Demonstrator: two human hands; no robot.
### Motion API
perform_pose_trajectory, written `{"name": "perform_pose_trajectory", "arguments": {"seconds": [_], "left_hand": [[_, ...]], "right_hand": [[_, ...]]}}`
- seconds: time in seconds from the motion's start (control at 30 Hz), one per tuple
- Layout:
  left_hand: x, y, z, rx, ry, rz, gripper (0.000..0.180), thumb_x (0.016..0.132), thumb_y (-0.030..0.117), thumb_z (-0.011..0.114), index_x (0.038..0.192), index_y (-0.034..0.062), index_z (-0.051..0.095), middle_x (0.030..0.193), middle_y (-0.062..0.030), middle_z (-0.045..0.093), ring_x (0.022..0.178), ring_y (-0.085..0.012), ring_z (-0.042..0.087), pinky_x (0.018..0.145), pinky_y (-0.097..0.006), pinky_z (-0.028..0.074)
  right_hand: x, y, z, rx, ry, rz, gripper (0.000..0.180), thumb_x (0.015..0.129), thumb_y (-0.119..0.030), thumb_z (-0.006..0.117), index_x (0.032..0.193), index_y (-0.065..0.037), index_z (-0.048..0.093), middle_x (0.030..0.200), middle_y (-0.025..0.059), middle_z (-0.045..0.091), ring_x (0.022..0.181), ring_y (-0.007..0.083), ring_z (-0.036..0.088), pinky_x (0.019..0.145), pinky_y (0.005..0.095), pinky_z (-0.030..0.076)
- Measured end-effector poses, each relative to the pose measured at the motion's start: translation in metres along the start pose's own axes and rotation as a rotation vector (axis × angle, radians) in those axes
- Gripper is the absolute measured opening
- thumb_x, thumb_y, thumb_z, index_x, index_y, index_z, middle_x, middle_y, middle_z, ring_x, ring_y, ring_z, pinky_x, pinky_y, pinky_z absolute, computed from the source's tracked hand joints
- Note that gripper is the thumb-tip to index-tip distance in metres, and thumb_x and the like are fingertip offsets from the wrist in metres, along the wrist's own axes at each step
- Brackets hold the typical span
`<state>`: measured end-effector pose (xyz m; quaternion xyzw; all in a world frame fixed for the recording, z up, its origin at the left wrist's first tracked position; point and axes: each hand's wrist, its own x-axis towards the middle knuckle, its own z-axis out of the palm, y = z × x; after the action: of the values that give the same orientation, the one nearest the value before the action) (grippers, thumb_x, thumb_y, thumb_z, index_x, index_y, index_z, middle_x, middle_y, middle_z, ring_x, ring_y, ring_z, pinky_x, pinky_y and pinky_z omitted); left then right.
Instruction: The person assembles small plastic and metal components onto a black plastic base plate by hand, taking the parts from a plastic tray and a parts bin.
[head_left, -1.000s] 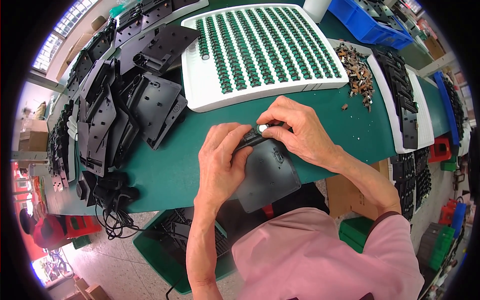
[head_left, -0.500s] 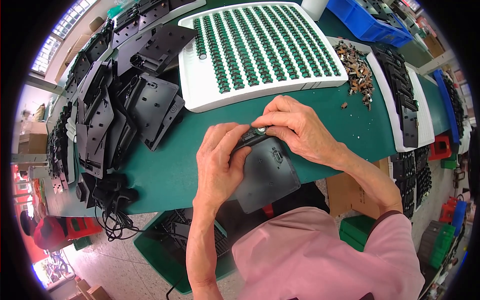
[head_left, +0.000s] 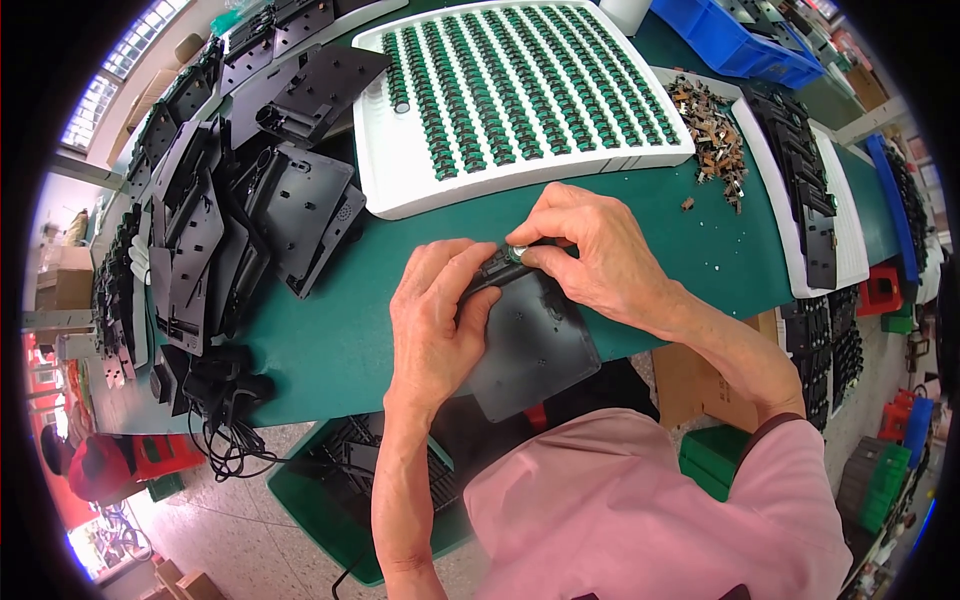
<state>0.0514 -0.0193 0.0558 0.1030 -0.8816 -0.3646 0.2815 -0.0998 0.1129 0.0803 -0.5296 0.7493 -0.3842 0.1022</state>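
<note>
The left grip [head_left: 432, 315] is holding the black panel [head_left: 540, 350] by its far edge; just beside it, the right grip [head_left: 597, 262] is pinching a small round part [head_left: 516, 254] there. Should that pinch be slipping, the part could be tumbling onto the tabletop [head_left: 330, 330] beneath.

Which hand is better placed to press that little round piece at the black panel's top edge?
Probably the right hand: its thumb and forefinger meet at the small round silvery-green piece. The left hand grips the flat black plastic panel at its upper left, seemingly steadying it.
</note>
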Motion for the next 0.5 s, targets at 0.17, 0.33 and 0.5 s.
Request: {"name": "perform_pose_trajectory", "arguments": {"seconds": [0.17, 0.33, 0.5], "left_hand": [[0.001, 0.000, 0.001, -0.006, 0.004, 0.005, 0.040, 0.070, -0.005, 0.075, 0.109, 0.0025, 0.068, 0.104, -0.0123, 0.067, 0.097, -0.0333, 0.062, 0.082, -0.041, 0.052], [0.001, -0.001, -0.002, 0.038, 0.004, 0.021, 0.040, 0.071, -0.005, 0.076, 0.110, 0.0013, 0.068, 0.105, -0.0124, 0.068, 0.096, -0.0302, 0.064, 0.083, -0.036, 0.053], [0.002, -0.001, -0.001, -0.003, 0.018, 0.053, 0.041, 0.069, -0.005, 0.075, 0.109, 0.0015, 0.067, 0.104, -0.0138, 0.066, 0.097, -0.0347, 0.062, 0.082, -0.042, 0.052]], "right_hand": [[-0.008, 0.002, -0.005, 0.193, 0.020, 0.090, 0.018, 0.079, -0.005, 0.072, 0.096, 0.000, 0.073, 0.091, 0.0127, 0.068, 0.082, 0.0302, 0.066, 0.074, 0.0398, 0.051], [-0.014, 0.003, -0.024, 0.178, 0.015, 0.208, 0.021, 0.085, 0.005, 0.068, 0.107, 0.003, 0.071, 0.099, 0.0089, 0.067, 0.088, 0.0159, 0.067, 0.078, 0.0278, 0.056], [-0.008, 0.000, -0.037, 0.180, 0.098, 0.108, 0.018, 0.085, 0.002, 0.066, 0.102, 0.004, 0.071, 0.094, 0.0117, 0.069, 0.078, 0.0204, 0.067, 0.070, 0.0315, 0.053]]}}
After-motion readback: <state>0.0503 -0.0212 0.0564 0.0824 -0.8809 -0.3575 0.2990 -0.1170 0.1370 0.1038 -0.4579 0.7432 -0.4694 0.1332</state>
